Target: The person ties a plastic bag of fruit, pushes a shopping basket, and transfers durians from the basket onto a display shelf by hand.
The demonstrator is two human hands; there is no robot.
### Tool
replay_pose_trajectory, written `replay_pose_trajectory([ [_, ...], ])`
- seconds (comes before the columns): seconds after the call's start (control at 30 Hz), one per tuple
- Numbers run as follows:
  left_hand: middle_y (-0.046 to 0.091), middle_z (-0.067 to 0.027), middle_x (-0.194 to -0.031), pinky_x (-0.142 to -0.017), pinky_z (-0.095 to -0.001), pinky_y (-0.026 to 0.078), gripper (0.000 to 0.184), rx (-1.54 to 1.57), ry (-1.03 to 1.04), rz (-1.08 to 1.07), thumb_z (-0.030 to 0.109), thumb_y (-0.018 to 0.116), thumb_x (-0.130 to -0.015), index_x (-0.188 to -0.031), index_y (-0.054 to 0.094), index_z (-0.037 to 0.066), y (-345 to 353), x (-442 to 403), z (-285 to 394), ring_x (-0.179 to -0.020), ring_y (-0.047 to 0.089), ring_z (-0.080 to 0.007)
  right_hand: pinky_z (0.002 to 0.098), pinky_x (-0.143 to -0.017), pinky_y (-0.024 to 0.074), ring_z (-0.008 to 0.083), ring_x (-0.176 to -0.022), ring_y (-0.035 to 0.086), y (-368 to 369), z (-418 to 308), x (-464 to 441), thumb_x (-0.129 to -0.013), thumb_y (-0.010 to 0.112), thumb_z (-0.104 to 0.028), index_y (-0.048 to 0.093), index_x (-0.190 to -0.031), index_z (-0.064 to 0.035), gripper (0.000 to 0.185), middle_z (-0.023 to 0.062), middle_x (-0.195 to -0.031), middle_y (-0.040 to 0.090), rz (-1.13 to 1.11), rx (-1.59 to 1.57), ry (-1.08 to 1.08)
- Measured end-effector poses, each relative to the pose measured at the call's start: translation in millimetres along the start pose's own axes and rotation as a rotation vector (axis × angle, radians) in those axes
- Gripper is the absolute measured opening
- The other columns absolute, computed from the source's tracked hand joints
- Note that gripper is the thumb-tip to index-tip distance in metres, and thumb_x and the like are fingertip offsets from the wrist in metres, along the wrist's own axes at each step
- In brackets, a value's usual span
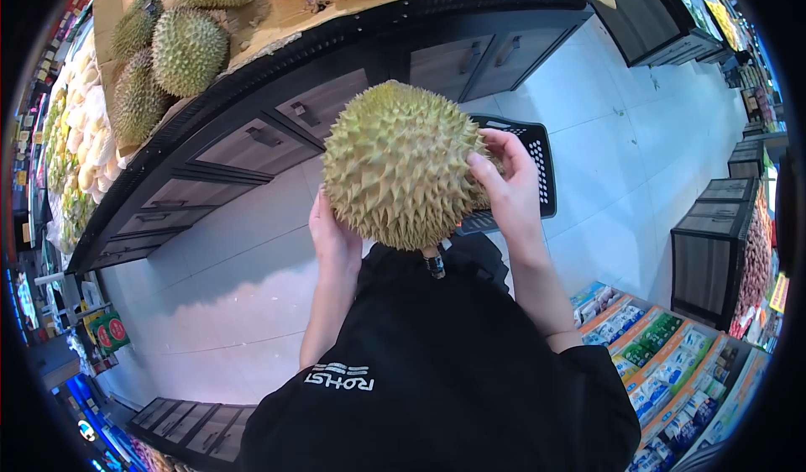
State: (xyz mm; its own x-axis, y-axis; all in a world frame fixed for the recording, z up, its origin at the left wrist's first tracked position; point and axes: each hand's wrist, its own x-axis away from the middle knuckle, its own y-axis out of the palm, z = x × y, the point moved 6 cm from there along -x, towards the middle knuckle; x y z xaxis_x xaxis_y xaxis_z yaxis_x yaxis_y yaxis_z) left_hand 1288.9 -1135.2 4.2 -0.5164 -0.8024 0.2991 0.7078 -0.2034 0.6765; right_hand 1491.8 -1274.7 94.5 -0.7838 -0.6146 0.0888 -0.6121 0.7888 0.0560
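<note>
Left hand (pixel 334 230) and right hand (pixel 507 185) grip opposite sides of a durian (pixel 401 165), likely heavy, rigid and prickly, best supported from beneath and steadied by its stem (pixel 431 254), near the durian-laden worktop (pixel 369 23).

We observe bright, cool-white illumination, pale sheen on the tiled floor (pixel 604 136), soft shadow beside the display counter (pixel 239 146), fisheye curvature, black vignetted corners, durian (pixel 403 165) sharp.

Holding a durian (pixel 401 165) between left hand (pixel 336 235) and right hand (pixel 514 185), before a counter (pixel 353 39) with more durians (pixel 189 52) near its front edge.
</note>
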Motion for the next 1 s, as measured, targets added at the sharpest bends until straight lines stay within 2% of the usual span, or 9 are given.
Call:
replay_pose_trajectory([
  [0.03,0.057,-0.0127,-0.127,-0.096,-0.0378,0.048,0.042,0.005,0.009,-0.001,0.028,0.045,-0.102,-0.131,0.046,-0.001,-0.4,-1.5,8.8,-0.114,0.058,-0.0232,0.0277,-0.081,0.0521,0.0116,-0.096,0.059,4.8,5.9,-3.4,-0.086,0.067,-0.008,0.056,-0.113,0.0016,0.031,0.0064,-0.105,0.060,-0.008,0.001,-0.007],
  [0.1,0.060,-0.0107,-0.122,-0.093,-0.0346,0.048,0.039,-0.191,0.041,0.094,0.027,0.047,-0.102,-0.129,0.050,-0.001,-6.7,-1.7,26.6,-0.111,0.059,-0.0190,0.0265,-0.080,0.0502,0.0099,-0.092,0.058,12.6,29.4,-4.3,-0.086,0.067,-0.009,0.058,-0.113,0.0001,0.030,0.0051,-0.100,0.062,0.007,-0.126,0.183],
  [0.27,0.062,-0.0076,-0.118,-0.087,-0.0306,0.049,0.039,-0.304,0.048,0.162,0.027,0.051,-0.100,-0.128,0.053,-0.001,-16.8,1.8,41.2,-0.106,0.059,-0.0138,0.0187,-0.060,0.0372,0.0020,-0.082,0.054,25.1,77.4,-7.9,-0.091,0.063,-0.020,0.060,-0.113,-0.0037,0.028,-0.0029,-0.095,0.063,0.006,-0.211,0.257],
  [0.37,0.062,-0.0058,-0.116,-0.083,-0.0300,0.049,0.041,-0.387,0.032,0.198,0.029,0.052,-0.099,-0.128,0.054,0.001,-23.6,-0.4,44.8,-0.101,0.059,-0.0114,0.0187,-0.060,0.0375,0.0016,-0.080,0.054,30.5,83.1,-7.9,-0.091,0.062,-0.021,0.060,-0.113,-0.0045,0.027,-0.0033,-0.094,0.063,0.011,-0.202,0.312],
  [0.5,0.063,-0.0046,-0.113,-0.083,-0.0320,0.048,0.040,-0.341,-0.052,0.231,0.033,0.052,-0.099,-0.125,0.057,0.003,-36.3,-3.6,34.1,-0.101,0.058,-0.0114,0.0212,-0.069,0.0435,0.0066,-0.085,0.057,35.8,70.6,-6.6,-0.089,0.065,-0.018,0.059,-0.111,0.0003,0.030,0.0030,-0.096,0.064,0.013,-0.145,0.262],
  [0.53,0.063,-0.0048,-0.113,-0.084,-0.0331,0.048,0.039,-0.295,-0.073,0.223,0.033,0.052,-0.099,-0.123,0.057,0.003,-40.8,-5.0,29.5,-0.102,0.057,-0.0120,0.0235,-0.077,0.0455,0.0104,-0.088,0.059,36.2,68.4,-7.1,-0.087,0.067,-0.018,0.058,-0.110,0.0034,0.032,0.0068,-0.097,0.064,0.008,-0.141,0.257],
  [0.8,0.060,-0.0091,-0.120,-0.093,-0.0354,0.047,0.039,-0.080,-0.074,0.195,0.032,0.045,-0.102,-0.124,0.054,0.001,-57.6,-4.1,10.1,-0.110,0.057,-0.0183,0.0322,-0.089,0.0454,0.0197,-0.098,0.059,39.1,66.8,-7.2,-0.081,0.073,-0.027,0.062,-0.107,0.0039,0.042,0.0141,-0.101,0.065,0.009,0.145,0.106],
  [0.93,0.058,-0.0115,-0.125,-0.099,-0.0391,0.045,0.040,-0.074,0.045,0.133,0.028,0.041,-0.104,-0.128,0.048,-0.002,-59.1,-2.6,21.6,-0.117,0.055,-0.0218,0.0327,-0.089,0.0448,0.0209,-0.099,0.059,48.8,56.0,-5.5,-0.082,0.072,-0.027,0.062,-0.106,0.0035,0.040,0.0131,-0.099,0.065,-0.016,0.124,0.036],
  [1.0,0.057,-0.0120,-0.126,-0.099,-0.0394,0.045,0.039,-0.065,0.074,0.121,0.027,0.040,-0.104,-0.129,0.047,-0.002,-56.2,1.7,27.5,-0.117,0.055,-0.0224,0.0311,-0.089,0.0468,0.0181,-0.102,0.058,54.0,44.6,-1.8,-0.084,0.071,-0.020,0.060,-0.109,0.0036,0.036,0.0115,-0.103,0.063,-0.053,0.109,0.001],
])
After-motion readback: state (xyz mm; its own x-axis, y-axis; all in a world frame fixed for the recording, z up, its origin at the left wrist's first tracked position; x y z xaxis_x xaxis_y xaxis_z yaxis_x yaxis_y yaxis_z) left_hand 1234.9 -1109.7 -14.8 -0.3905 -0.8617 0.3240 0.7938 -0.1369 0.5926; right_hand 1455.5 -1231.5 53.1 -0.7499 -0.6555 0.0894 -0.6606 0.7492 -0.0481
